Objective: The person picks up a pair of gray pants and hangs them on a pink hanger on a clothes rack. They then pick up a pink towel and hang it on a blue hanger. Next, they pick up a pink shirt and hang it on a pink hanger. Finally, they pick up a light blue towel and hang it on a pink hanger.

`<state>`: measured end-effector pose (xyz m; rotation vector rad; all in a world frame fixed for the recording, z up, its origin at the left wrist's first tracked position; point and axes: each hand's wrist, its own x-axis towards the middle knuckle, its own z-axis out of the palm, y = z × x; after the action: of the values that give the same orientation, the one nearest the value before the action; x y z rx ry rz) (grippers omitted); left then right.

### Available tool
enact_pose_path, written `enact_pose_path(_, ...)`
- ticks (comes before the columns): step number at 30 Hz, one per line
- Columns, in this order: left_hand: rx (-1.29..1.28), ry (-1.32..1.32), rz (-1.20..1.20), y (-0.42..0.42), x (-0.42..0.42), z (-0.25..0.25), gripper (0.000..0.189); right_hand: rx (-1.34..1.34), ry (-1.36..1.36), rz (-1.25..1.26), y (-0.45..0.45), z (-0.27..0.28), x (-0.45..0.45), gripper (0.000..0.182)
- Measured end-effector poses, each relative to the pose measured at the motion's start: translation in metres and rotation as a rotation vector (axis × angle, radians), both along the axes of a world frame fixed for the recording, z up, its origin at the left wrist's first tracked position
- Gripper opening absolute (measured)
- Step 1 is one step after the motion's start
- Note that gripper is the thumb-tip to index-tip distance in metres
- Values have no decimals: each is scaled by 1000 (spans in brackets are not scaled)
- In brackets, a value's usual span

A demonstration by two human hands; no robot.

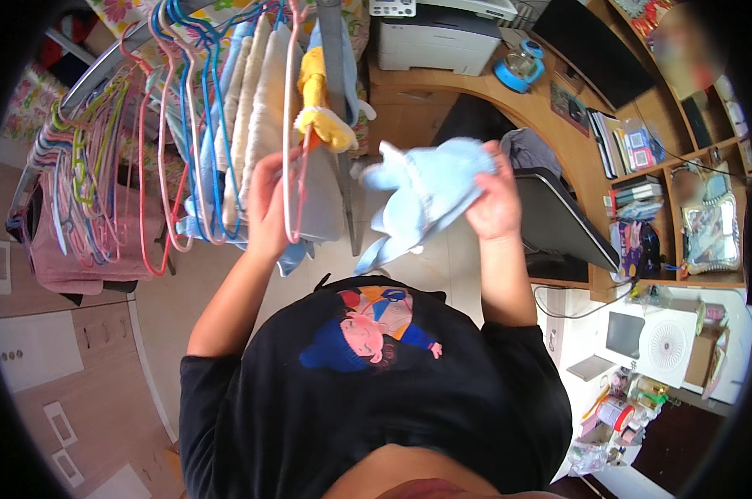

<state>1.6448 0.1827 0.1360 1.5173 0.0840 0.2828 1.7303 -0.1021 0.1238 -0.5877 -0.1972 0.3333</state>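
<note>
My right hand point(497, 196) holds a light blue plush cloth item point(435, 181) with white trim, its narrow ends hanging toward my body. My left hand point(270, 203) is raised at a pink hanger point(290, 125) at the right of the row, with the fingers around its side; part of the grip is hidden. Just above, a yellow plush item with white trim point(317, 112) hangs near the rack's metal post point(337, 93). Left of that hand, cream cloths point(242, 112) and blue ones hang among blue hangers point(209, 125) and pink ones.
Many more hangers point(95, 181) and a pink garment point(95, 231) hang at the far left. A curved wooden desk point(532, 118) carries a printer point(438, 47), a blue-based glass kettle point(518, 70) and a monitor point(591, 50). A dark chair back point(563, 215) stands close to my right forearm.
</note>
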Motion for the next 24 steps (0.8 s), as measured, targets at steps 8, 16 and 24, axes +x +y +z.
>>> enact_pose_path(8, 181, -307, 89, -8, -34, -36, 24, -149, 136, -545, -28, 5, 8, 61)
enact_pose_path(16, 313, 22, -411, 7, -52, -59, 14, 113, 135, 90, 30, -24, 9, 58)
enact_pose_path(24, 46, 150, -512, -39, -9, -57, 53, -383, 26, -139, 91, -42, -40, 42)
